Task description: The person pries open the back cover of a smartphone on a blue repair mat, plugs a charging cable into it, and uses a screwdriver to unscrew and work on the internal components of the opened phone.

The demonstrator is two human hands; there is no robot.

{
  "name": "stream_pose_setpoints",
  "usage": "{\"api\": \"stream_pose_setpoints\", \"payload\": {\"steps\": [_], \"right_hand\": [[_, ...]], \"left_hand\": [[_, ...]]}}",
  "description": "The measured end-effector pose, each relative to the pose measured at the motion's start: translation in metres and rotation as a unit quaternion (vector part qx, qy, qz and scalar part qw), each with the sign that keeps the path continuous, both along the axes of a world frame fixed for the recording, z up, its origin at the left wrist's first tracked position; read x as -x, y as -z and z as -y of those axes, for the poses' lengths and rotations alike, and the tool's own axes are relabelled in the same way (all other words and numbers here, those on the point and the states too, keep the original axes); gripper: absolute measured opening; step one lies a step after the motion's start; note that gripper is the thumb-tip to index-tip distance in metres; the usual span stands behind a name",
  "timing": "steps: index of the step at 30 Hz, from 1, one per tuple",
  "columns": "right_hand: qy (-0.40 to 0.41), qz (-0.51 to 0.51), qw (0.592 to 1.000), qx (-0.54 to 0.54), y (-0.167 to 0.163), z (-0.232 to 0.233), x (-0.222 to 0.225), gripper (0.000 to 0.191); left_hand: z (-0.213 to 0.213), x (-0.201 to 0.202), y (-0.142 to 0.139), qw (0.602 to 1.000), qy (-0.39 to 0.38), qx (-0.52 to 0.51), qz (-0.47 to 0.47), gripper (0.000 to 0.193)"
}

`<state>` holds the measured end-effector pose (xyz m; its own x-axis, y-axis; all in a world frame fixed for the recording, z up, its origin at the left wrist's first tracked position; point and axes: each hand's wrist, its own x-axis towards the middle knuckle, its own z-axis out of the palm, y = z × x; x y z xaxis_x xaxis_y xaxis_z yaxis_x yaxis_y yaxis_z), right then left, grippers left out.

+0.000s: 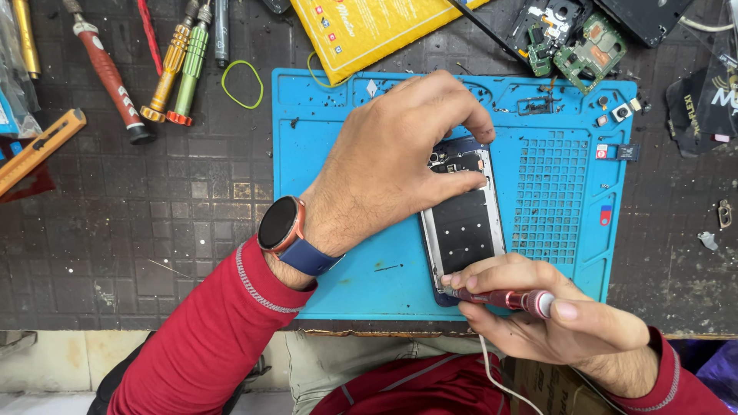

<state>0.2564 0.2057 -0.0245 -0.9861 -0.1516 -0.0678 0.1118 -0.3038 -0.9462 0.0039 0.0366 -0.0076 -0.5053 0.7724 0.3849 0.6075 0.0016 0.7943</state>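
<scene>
An opened smartphone (pixel 464 223) with its back removed lies on a blue repair mat (pixel 369 261); a black plate and silver frame show inside. My left hand (pixel 392 154) presses down on the phone's upper end, fingers curled over its top edge, a round watch on the wrist. My right hand (pixel 553 315) grips a small red screwdriver (pixel 500 298) lying almost flat, its tip at the phone's lower left corner. The bottom of the phone is hidden under my right fingers.
Several screwdrivers (pixel 181 65) and a green rubber band (pixel 242 83) lie on the dark bench at upper left, near an orange utility knife (pixel 42 146). A yellow packet (pixel 369 31) and green circuit boards (pixel 588 50) sit at the top. Small parts (pixel 619 111) rest on the mat's right side.
</scene>
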Motion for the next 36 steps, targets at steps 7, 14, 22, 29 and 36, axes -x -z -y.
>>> {"api": "stream_pose_setpoints", "payload": {"steps": [7, 14, 22, 29, 36], "right_hand": [[-0.064, -0.057, 0.978, -0.192, -0.041, 0.013, 0.038, 0.036], [-0.051, -0.306, 0.874, -0.374, -0.057, 0.023, 0.067, 0.046], [0.013, -0.224, 0.9, -0.373, -0.06, 0.026, 0.035, 0.037], [0.105, -0.155, 0.914, -0.359, -0.068, 0.049, 0.03, 0.03], [0.039, -0.245, 0.88, -0.404, -0.061, 0.041, 0.029, 0.037]], "left_hand": [[0.001, 0.0, 0.0, 1.0, 0.003, 0.002, 0.001, 0.038], [0.0, 0.0, 0.002, 1.0, 0.005, 0.002, -0.003, 0.038], [-0.002, 0.0, 0.004, 0.999, 0.014, 0.004, -0.032, 0.037], [-0.002, 0.0, 0.003, 0.999, 0.017, 0.008, -0.034, 0.037], [-0.001, 0.001, 0.003, 0.999, 0.021, 0.013, -0.032, 0.039]]}}
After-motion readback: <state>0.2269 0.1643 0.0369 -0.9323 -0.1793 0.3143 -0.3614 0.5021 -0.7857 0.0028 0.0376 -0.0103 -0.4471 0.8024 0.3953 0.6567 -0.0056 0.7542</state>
